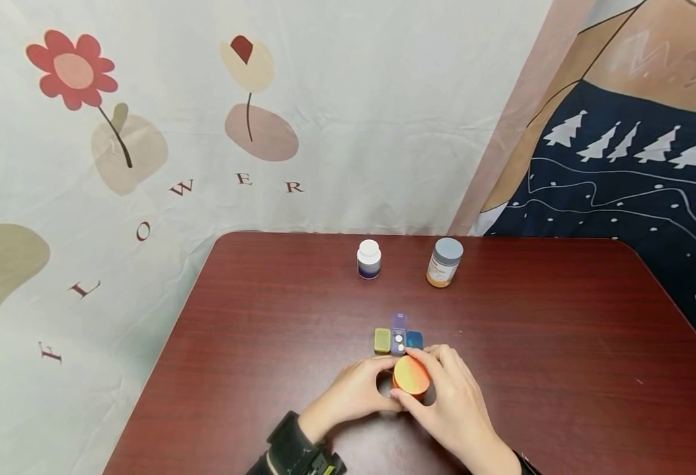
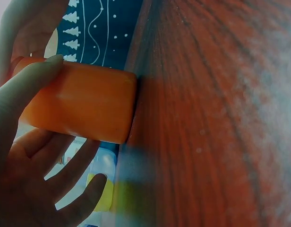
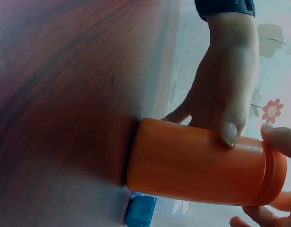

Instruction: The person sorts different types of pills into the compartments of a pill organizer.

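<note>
An orange bottle (image 3: 197,163) stands upright on the table, its lid (image 1: 411,375) on top. My left hand (image 1: 353,389) grips the bottle's body, the thumb across the near side and the fingers behind. With thumb and fingers, my right hand (image 1: 457,399) holds the lid at its rim. Just beyond the bottle lies a small pill organizer (image 1: 382,340) with yellow, purple and blue compartments. The purple compartment's lid (image 1: 399,321) is flipped up, and white pills (image 1: 399,340) show inside. Part of the blue compartment (image 3: 141,210) is hidden behind my right hand in the head view.
Toward the back of the dark red table (image 1: 264,330) stand a white bottle (image 1: 369,259) with a blue lower part and a grey-lidded jar (image 1: 444,262). Behind the table's far edge hangs a printed cloth (image 1: 383,119).
</note>
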The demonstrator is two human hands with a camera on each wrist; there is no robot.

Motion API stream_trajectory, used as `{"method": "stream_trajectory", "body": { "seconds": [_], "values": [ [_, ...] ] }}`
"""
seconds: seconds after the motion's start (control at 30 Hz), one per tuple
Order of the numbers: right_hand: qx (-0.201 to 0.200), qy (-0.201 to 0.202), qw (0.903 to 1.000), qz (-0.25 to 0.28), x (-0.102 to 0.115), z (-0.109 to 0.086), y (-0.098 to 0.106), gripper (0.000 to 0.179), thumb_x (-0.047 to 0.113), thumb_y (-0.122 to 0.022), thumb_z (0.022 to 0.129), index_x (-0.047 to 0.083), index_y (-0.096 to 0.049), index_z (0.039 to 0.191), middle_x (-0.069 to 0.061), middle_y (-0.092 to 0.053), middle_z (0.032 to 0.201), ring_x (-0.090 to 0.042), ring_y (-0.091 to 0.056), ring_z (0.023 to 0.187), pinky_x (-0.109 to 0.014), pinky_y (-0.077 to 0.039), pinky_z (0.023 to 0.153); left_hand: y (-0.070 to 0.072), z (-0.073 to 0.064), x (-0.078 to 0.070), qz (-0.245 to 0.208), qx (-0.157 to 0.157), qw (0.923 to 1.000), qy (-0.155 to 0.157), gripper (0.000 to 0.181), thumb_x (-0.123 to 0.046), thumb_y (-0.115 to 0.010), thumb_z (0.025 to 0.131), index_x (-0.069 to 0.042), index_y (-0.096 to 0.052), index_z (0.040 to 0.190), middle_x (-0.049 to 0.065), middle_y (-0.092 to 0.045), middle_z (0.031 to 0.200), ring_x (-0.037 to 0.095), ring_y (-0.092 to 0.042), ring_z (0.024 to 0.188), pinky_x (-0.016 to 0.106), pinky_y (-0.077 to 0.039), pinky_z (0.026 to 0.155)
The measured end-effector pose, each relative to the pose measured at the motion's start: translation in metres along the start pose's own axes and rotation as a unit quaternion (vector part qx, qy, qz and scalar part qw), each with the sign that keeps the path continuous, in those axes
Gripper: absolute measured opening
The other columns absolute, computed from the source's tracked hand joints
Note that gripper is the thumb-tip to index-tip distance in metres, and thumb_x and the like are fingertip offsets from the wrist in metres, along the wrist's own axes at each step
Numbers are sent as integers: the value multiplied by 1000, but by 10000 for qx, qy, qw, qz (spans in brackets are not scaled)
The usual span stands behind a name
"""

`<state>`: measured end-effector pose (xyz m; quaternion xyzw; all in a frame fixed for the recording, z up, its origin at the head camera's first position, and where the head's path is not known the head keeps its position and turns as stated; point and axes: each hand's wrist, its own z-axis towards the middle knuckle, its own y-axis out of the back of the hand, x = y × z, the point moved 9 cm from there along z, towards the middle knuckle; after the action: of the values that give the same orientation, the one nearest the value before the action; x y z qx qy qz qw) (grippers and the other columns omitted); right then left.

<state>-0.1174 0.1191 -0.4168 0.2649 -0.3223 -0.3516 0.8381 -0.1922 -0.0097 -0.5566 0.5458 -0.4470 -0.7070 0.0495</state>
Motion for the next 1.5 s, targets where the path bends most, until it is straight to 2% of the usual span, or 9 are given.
{"method": "stream_trajectory", "body": {
  "seconds": [0.13, 0.3, 0.37, 0.6, 0.8, 1.03, 1.17, 1.4, 1.5],
  "values": [
    [276, 86, 9996, 5, -1, 1, -1, 71, 70, -68, 100, 9, -73, 135, -8, -71, 122, -26, -66, 114, -34, -50, 98, -1, 0, 0, 36, 72, 10000, 0, 69, -46, -96, 82, -36, -71, 146, -19, -74, 142, 2, -69, 129, 34, -58, 103],
    [1422, -49, 9796, 1421, -17, 7, -10, 87, 32, -100, 80, 16, -59, 155, -6, -65, 147, -15, -56, 138, -17, -42, 115, 6, -3, -13, -99, 101, 9997, -211, 64, -50, -92, 88, -33, -71, 146, -14, -76, 141, 9, -71, 129, 39, -61, 102],
    [2078, -95, 9527, 2218, -28, 7, -15, 92, 26, -99, 82, 16, -54, 160, -8, -60, 155, -8, -51, 144, -20, -43, 116, 10, -4, -20, -118, 95, 9994, -309, 64, -52, -92, 89, -32, -71, 146, -13, -76, 140, 10, -72, 128, 39, -61, 100],
    [3757, -373, 8135, 4423, -66, 19, -35, 73, 9, -80, 100, 10, -48, 166, 5, -59, 165, -2, -52, 151, -29, -45, 124, 24, -7, -36, -83, 100, 9995, -272, 67, -51, -92, 89, -27, -71, 148, -8, -76, 143, 14, -72, 129, 40, -62, 100],
    [4101, -247, 7651, 4958, -76, 28, -52, 54, 3, -73, 104, 4, -61, 156, 11, -67, 156, -1, -59, 146, -27, -48, 122, 26, -8, -39, -28, 98, 9994, -320, 65, -49, -92, 90, -26, -71, 148, -8, -76, 143, 14, -72, 128, 41, -62, 98],
    [4082, -373, 7469, 5236, -75, 26, -56, 57, 4, -78, 100, 4, -62, 155, 15, -68, 154, 1, -60, 144, -23, -46, 121, 28, -10, -45, -112, 208, 9996, -177, 64, -45, -93, 90, -24, -72, 146, -5, -76, 144, 15, -72, 130, 42, -61, 100],
    [4003, -219, 7501, 5260, -70, 21, -53, 59, 3, -79, 99, 3, -61, 156, 14, -67, 154, 0, -60, 145, -22, -45, 122, 15, -6, -26, -25, 97, 9998, -165, 67, -53, -93, 87, -29, -71, 146, -11, -75, 143, 10, -71, 128, 38, -61, 100],
    [3663, -303, 7983, 4772, -63, 15, -42, 60, 2, -80, 97, 8, -64, 154, 14, -66, 156, 6, -54, 147, -17, -40, 122, -1, 0, 1, 143, 144, 9998, 65, 89, -63, -93, 83, -28, -62, 159, -12, -67, 154, 11, -67, 138, 41, -59, 110],
    [3481, -392, 8048, 4791, -58, 11, -40, 62, 3, -80, 98, 5, -60, 157, 10, -66, 157, 6, -53, 148, -16, -37, 122, 0, 0, 0, 119, 105, 9999, 58, 87, -62, -93, 82, -29, -64, 156, -14, -70, 150, 9, -68, 135, 38, -59, 108]
  ]
}}
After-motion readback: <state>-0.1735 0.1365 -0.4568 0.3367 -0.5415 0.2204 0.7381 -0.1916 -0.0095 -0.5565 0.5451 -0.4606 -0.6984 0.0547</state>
